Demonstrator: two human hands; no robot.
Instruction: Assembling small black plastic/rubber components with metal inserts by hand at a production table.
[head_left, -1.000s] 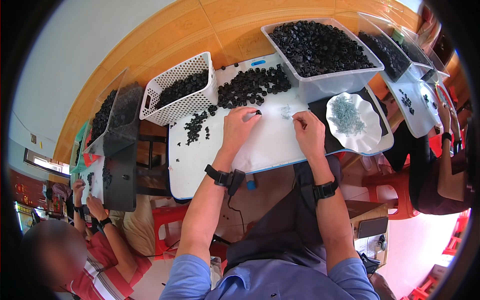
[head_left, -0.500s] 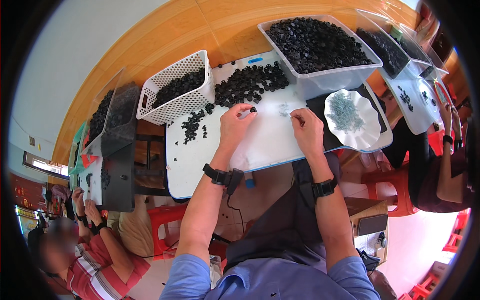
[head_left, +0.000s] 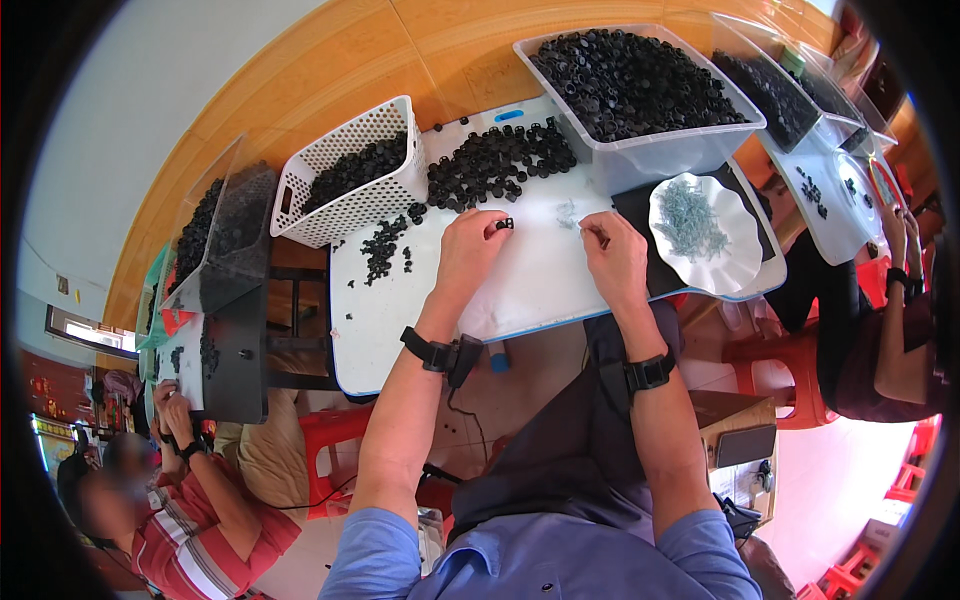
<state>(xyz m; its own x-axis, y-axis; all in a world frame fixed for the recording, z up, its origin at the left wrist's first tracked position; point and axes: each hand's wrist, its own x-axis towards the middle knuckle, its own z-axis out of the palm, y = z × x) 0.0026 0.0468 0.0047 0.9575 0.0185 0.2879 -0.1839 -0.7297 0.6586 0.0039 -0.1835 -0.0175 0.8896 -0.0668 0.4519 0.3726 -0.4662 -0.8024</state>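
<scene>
A white work table (head_left: 540,290) is sitting in front of the person, crowded along its far edge. A white perforated basket (head_left: 350,175) of small black parts is standing at far left, a clear bin (head_left: 640,90) heaped with the same parts at far right, and a loose pile of black parts (head_left: 495,165) is lying between them. A white scalloped dish (head_left: 705,235) holding tiny grey pieces is resting right of the hands. The left hand (head_left: 470,250) is pinching one small black part (head_left: 504,224) between thumb and fingertips, just above the table. The right hand (head_left: 615,258) is lying nearby, fingertips pressed together on something too small to identify. Another person's hands are working at each side.
</scene>
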